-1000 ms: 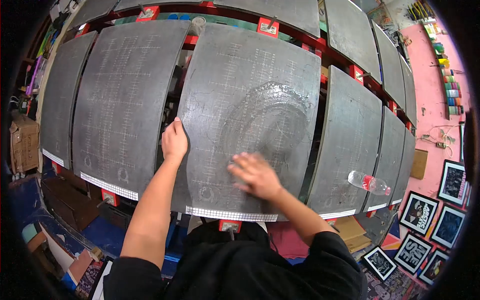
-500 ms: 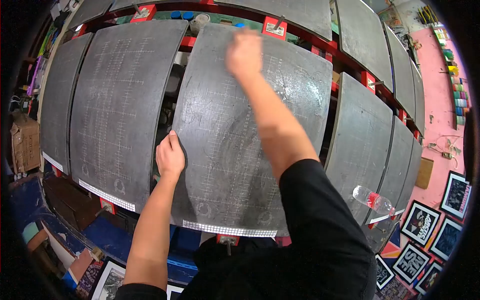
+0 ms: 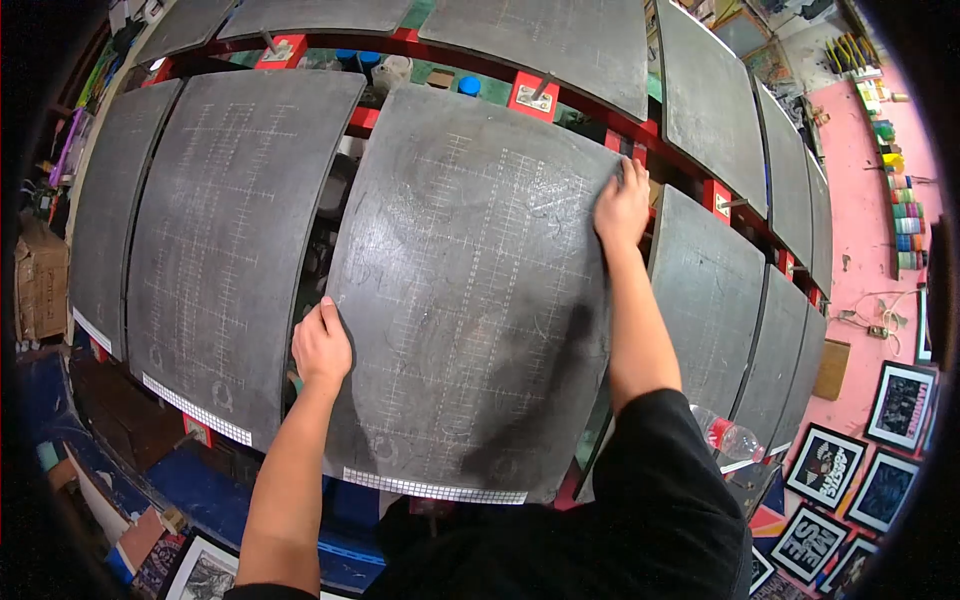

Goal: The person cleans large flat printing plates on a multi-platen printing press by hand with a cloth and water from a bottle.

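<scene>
A dark grey printing pallet [image 3: 460, 270], marked with faint white gridlines, lies before me between my hands. At its left edge, my left hand [image 3: 322, 345] is closed round the rim, the thumb on top and the other fingers mostly hidden. My right hand [image 3: 622, 208] lies along the upper right edge with its fingers stretched out over the rim. A white gridded strip [image 3: 430, 487] runs along the pallet's near end. Shiny patches show on the surface near my right hand.
Similar pallets flank it, one on the left [image 3: 220, 230] and one on the right [image 3: 710, 290]. Red metal brackets [image 3: 532, 97] stand behind. A plastic bottle [image 3: 728, 435] lies by my right sleeve. Framed prints [image 3: 826, 464] are at the lower right.
My right hand has moved from the pallet's far end to its right edge. My left hand stays at the left edge. The camera view has shifted slightly.
</scene>
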A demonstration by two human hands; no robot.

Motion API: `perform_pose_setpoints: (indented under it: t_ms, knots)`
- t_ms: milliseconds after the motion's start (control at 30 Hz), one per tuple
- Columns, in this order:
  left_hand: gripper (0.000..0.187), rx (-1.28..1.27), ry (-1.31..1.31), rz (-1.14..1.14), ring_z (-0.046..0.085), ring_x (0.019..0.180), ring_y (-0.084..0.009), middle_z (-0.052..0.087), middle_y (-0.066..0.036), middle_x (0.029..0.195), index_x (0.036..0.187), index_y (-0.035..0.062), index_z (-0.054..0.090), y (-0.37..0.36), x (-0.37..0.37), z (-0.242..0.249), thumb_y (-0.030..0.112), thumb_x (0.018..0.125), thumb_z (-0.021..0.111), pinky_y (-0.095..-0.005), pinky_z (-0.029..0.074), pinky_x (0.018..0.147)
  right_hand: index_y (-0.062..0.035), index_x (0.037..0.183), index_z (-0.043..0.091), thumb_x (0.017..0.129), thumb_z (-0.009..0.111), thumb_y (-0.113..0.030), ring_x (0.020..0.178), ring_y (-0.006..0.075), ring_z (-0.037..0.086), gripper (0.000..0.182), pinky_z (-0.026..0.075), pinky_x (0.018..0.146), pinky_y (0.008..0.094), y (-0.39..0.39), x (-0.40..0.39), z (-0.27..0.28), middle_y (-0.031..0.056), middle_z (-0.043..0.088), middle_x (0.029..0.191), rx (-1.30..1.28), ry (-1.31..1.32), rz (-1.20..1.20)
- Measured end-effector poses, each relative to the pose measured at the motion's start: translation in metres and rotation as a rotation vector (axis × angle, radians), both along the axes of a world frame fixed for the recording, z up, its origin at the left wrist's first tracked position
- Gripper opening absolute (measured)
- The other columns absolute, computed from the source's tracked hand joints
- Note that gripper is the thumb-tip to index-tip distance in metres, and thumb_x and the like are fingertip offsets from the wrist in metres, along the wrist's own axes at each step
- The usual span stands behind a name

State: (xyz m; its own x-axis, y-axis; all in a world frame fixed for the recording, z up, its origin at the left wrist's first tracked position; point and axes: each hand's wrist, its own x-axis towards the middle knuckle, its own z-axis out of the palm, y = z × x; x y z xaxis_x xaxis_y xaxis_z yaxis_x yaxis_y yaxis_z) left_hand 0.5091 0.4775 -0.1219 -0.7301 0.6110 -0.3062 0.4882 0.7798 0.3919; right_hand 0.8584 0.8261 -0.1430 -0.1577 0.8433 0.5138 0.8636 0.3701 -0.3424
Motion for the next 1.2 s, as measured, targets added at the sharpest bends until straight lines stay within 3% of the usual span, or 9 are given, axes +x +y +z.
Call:
perform_pose_setpoints:
  t_ms: [67, 167, 367, 433, 633, 767, 867, 1067, 1200]
  knots:
    - [0.062, -0.044, -0.015, -0.014, 0.063, 0.111, -0.0470, 0.073, -0.025, 0.115, 0.117, 0.0026, 0.074, -0.002, 0.001, 0.005, 0.050, 0.110, 0.035, -0.0551, 0.047, 0.098, 0.0036, 0.128, 0.065, 0.088, 0.061, -0.004, 0.131, 0.0473, 0.055, 0.041, 0.043, 0.114, 0.0527, 0.017, -0.029, -0.018, 0.0297, 0.063, 0.133, 0.220, -0.135, -0.092]
    - [0.061, -0.049, -0.020, -0.015, 0.063, 0.111, -0.0477, 0.073, -0.025, 0.114, 0.117, 0.0026, 0.074, -0.004, 0.001, 0.002, 0.050, 0.110, 0.035, -0.0558, 0.047, 0.099, 0.0019, 0.119, 0.065, 0.085, 0.062, -0.004, 0.122, 0.0483, 0.057, 0.034, 0.043, 0.112, 0.0566, -0.005, -0.134, -0.021, 0.0299, 0.065, 0.120, 0.301, 0.029, 0.255]
    - [0.062, 0.002, -0.024, -0.016, 0.063, 0.105, -0.0507, 0.072, -0.029, 0.107, 0.112, -0.0003, 0.074, -0.002, 0.002, 0.011, 0.048, 0.110, 0.037, -0.0571, 0.048, 0.094, -0.0053, 0.132, 0.064, 0.086, 0.062, -0.007, 0.144, 0.0399, 0.048, 0.045, 0.034, 0.124, 0.0545, -0.165, -0.181, 0.029, 0.0194, 0.056, 0.149, -0.212, 0.105, 0.913]
    - [0.061, 0.070, 0.006, -0.016, 0.064, 0.104, -0.0513, 0.071, -0.030, 0.105, 0.110, -0.0007, 0.075, -0.003, 0.003, 0.008, 0.048, 0.110, 0.037, -0.0575, 0.048, 0.092, -0.0072, 0.130, 0.066, 0.087, 0.061, -0.008, 0.146, 0.0389, 0.046, 0.043, 0.034, 0.124, 0.0553, -0.161, -0.128, 0.031, 0.0191, 0.053, 0.153, -0.307, 0.039, 0.928]
    - [0.060, 0.007, -0.036, -0.011, 0.063, 0.108, -0.0494, 0.072, -0.027, 0.111, 0.114, 0.0011, 0.075, -0.003, 0.000, 0.004, 0.047, 0.110, 0.037, -0.0569, 0.048, 0.096, -0.0016, 0.139, 0.060, 0.096, 0.059, -0.010, 0.144, 0.0473, 0.045, 0.044, 0.032, 0.122, 0.0596, -0.041, -0.102, 0.010, 0.0283, 0.053, 0.150, -0.064, -0.038, 0.073]
    - [0.060, -0.002, -0.077, -0.013, 0.062, 0.112, -0.0474, 0.072, -0.026, 0.115, 0.116, 0.0014, 0.074, -0.004, -0.002, 0.001, 0.048, 0.110, 0.036, -0.0552, 0.047, 0.098, 0.0037, 0.131, 0.061, 0.093, 0.056, -0.011, 0.136, 0.0475, 0.051, 0.042, 0.034, 0.121, 0.0575, -0.012, -0.240, 0.010, 0.0314, 0.057, 0.141, -0.200, -0.005, 0.297]
    - [0.058, 0.067, -0.030, 0.021, 0.062, 0.112, -0.0474, 0.072, -0.025, 0.116, 0.117, 0.0034, 0.074, -0.012, 0.002, -0.005, 0.047, 0.110, 0.037, -0.0547, 0.047, 0.099, 0.0006, 0.134, 0.062, 0.090, 0.063, -0.014, 0.136, 0.0435, 0.051, 0.046, 0.038, 0.119, 0.0527, -0.069, -0.323, -0.010, 0.0276, 0.058, 0.140, 0.057, -0.011, 0.598]
    - [0.042, 0.581, -0.194, 0.150, 0.071, 0.101, -0.0439, 0.075, -0.024, 0.105, 0.128, 0.0100, 0.071, -0.018, 0.000, 0.010, 0.027, 0.106, 0.040, -0.0485, 0.052, 0.090, -0.0030, 0.146, 0.054, 0.092, 0.064, -0.011, 0.146, 0.0382, 0.047, 0.055, 0.036, 0.124, 0.0508, -0.246, -0.197, 0.047, 0.0195, 0.049, 0.157, -0.354, -0.076, 1.150]
    - [0.039, 0.637, -0.143, 0.088, 0.071, 0.097, -0.0435, 0.075, -0.024, 0.101, 0.123, 0.0097, 0.074, -0.017, -0.001, 0.006, 0.027, 0.104, 0.045, -0.0469, 0.053, 0.088, -0.0083, 0.146, 0.057, 0.095, 0.054, -0.011, 0.149, 0.0343, 0.046, 0.051, 0.033, 0.125, 0.0515, -0.195, -0.127, 0.036, 0.0177, 0.049, 0.159, -0.267, -0.230, 1.203]
